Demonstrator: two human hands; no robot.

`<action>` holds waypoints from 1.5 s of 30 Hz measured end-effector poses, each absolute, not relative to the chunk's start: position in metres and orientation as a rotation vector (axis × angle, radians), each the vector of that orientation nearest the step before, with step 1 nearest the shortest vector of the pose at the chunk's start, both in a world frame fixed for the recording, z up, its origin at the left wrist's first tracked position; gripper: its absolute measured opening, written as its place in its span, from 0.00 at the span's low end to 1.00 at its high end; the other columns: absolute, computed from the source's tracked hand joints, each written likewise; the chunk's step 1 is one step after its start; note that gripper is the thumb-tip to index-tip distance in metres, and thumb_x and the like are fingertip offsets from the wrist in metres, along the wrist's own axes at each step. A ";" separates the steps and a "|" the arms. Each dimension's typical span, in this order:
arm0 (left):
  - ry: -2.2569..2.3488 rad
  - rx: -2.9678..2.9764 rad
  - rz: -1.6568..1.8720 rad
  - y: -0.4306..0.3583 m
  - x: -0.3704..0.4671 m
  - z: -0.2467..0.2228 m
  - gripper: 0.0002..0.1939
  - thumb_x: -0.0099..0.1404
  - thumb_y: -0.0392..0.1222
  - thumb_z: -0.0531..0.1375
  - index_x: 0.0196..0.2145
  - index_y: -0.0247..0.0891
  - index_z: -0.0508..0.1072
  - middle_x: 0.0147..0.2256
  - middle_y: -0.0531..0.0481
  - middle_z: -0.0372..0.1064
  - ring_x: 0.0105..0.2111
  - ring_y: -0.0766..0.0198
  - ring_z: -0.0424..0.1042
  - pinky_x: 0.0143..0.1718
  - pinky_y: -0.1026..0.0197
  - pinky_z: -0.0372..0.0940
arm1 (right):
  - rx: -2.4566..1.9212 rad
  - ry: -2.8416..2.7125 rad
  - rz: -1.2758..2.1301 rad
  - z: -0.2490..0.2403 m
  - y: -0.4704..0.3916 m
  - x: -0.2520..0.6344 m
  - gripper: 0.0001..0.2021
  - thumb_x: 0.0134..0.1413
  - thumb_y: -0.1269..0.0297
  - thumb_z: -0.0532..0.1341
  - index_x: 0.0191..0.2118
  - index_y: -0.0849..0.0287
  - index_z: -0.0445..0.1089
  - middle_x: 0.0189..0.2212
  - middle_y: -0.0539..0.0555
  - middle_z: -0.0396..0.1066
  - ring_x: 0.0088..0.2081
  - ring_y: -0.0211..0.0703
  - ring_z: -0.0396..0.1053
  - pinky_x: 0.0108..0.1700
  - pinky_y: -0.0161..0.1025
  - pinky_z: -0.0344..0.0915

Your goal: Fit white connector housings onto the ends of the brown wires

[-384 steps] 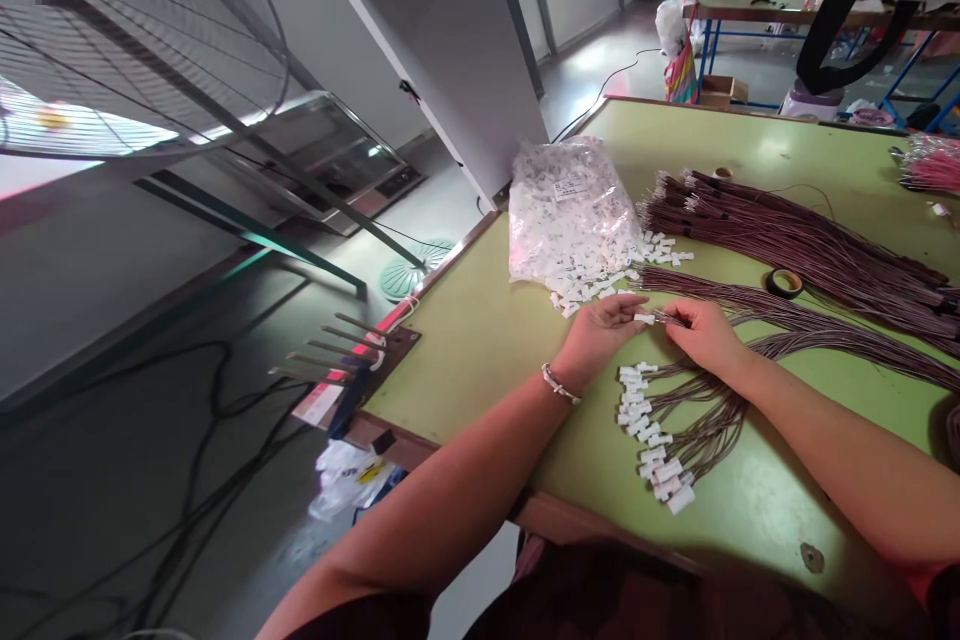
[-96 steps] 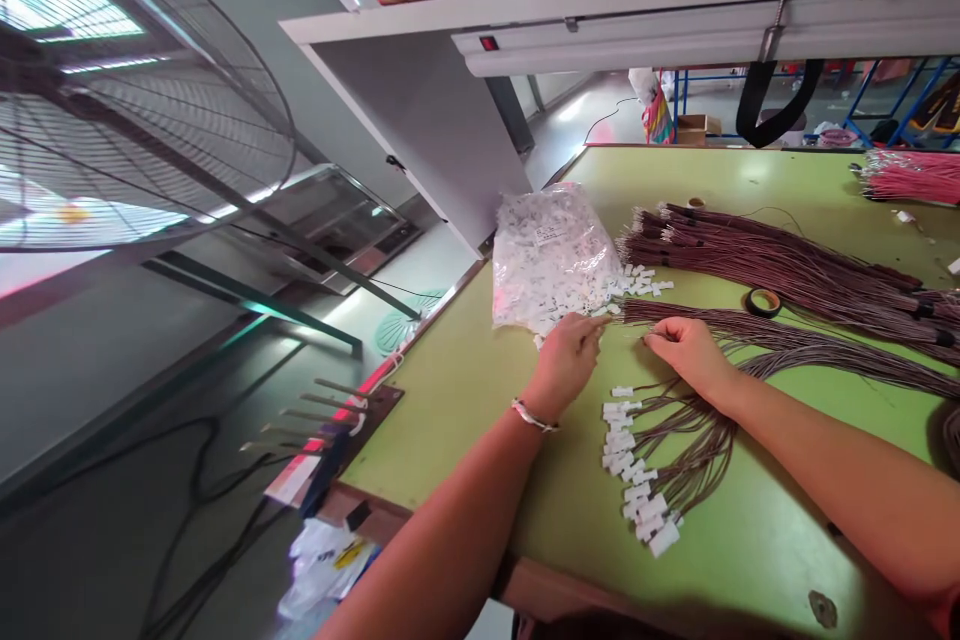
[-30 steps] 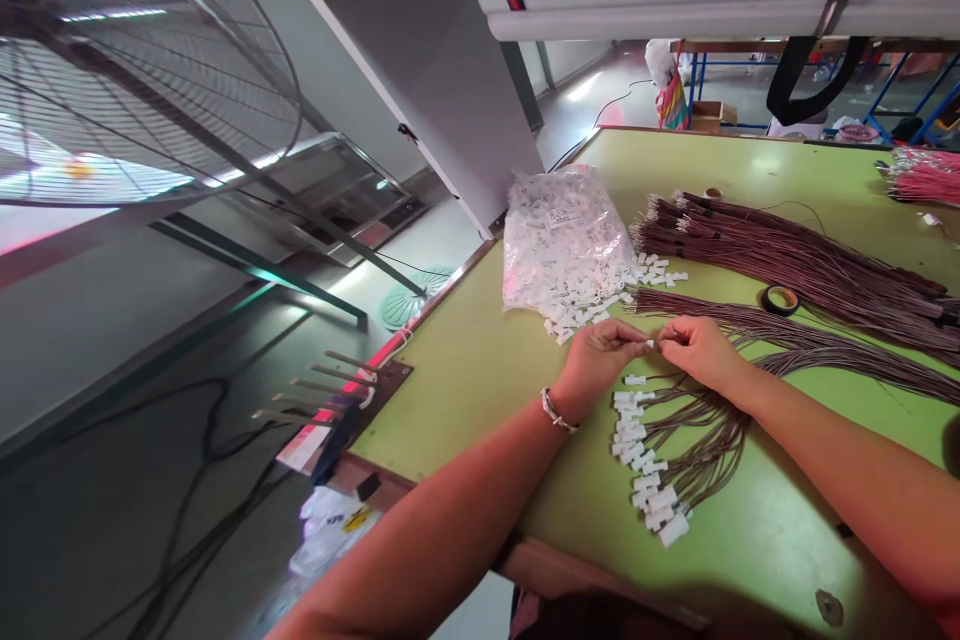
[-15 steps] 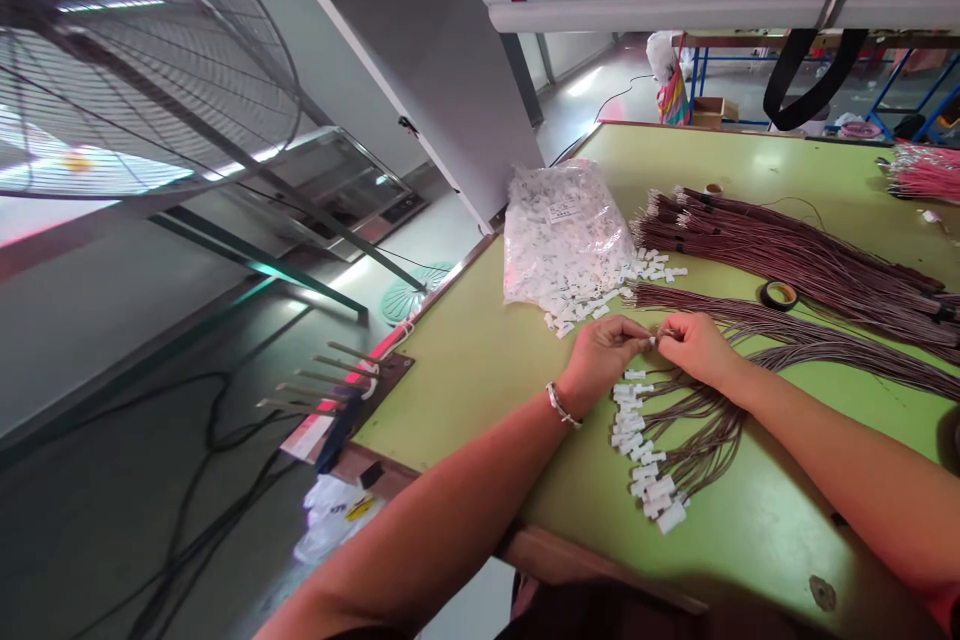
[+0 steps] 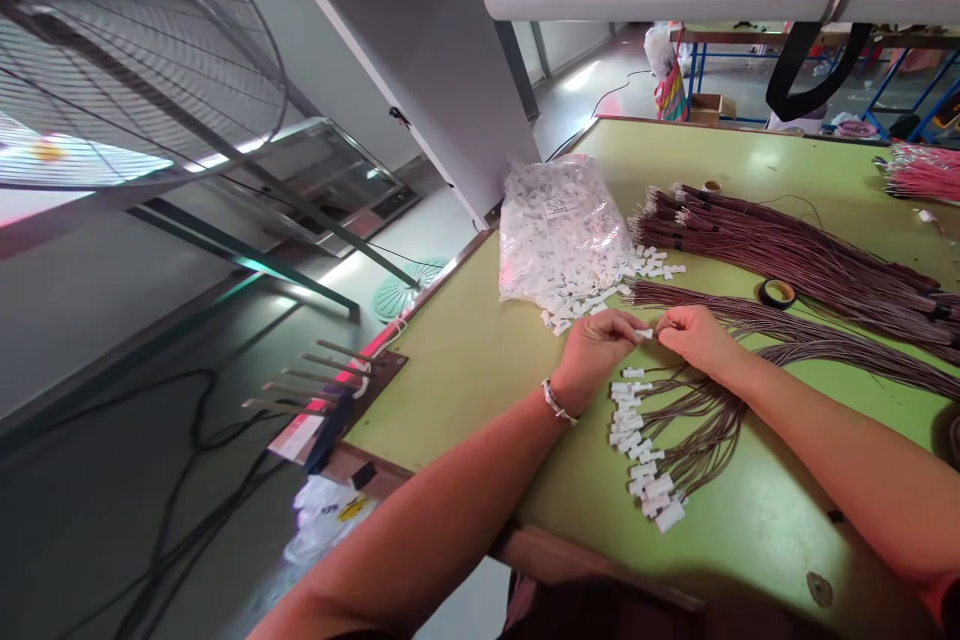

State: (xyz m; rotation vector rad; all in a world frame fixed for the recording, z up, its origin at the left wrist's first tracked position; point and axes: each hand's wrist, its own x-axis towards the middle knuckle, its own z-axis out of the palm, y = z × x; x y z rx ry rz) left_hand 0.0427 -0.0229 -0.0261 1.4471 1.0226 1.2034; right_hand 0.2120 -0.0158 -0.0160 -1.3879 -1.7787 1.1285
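Observation:
Between thumb and finger, my left hand [image 5: 602,345] pinches a small white plastic connector [image 5: 644,333]. Close to its right end, my right hand [image 5: 691,334] is closed on the tip of a thin brown wire, mostly hidden by the fingers. A small gap shows between the two hands. Below them lies a row of white connectors [image 5: 636,440] fitted on brown wires [image 5: 701,430]. Loose connectors [image 5: 660,265] spill from a clear plastic bag [image 5: 562,220] beyond my left hand.
Bundles of brown wire [image 5: 795,250] stretch across the green table [image 5: 450,370], with a roll of black tape [image 5: 777,294] among them. Pink wires [image 5: 922,170] lie at the far right. A rack of metal prongs [image 5: 315,385] sits on the left edge, and a fan [image 5: 135,70] stands beyond.
My hands have drawn slightly apart, and more of the white connector shows at my left fingertips. The whole view has shifted a little.

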 end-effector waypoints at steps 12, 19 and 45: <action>1.100 1.560 1.154 -0.023 0.045 -0.026 0.06 0.49 0.32 0.63 0.17 0.35 0.72 0.27 0.47 0.74 0.29 0.64 0.72 0.36 0.60 0.68 | -1.471 -1.854 0.955 -0.018 -0.020 0.207 0.07 0.39 0.63 0.53 0.19 0.60 0.61 0.15 0.46 0.58 0.21 0.34 0.53 0.24 0.32 0.49; 1.069 1.542 1.163 -0.024 0.049 -0.023 0.06 0.49 0.32 0.63 0.29 0.36 0.77 0.31 0.47 0.74 0.33 0.64 0.72 0.38 0.61 0.68 | -1.452 -1.824 1.005 -0.016 -0.018 0.209 0.07 0.41 0.63 0.53 0.19 0.59 0.59 0.16 0.45 0.55 0.21 0.33 0.51 0.23 0.32 0.48; 1.143 1.741 1.044 -0.026 0.050 -0.024 0.03 0.55 0.36 0.61 0.28 0.36 0.76 0.23 0.50 0.72 0.23 0.66 0.71 0.27 0.63 0.67 | -1.374 -1.743 1.207 -0.014 -0.018 0.211 0.07 0.38 0.64 0.53 0.19 0.61 0.61 0.15 0.44 0.53 0.21 0.31 0.48 0.23 0.31 0.44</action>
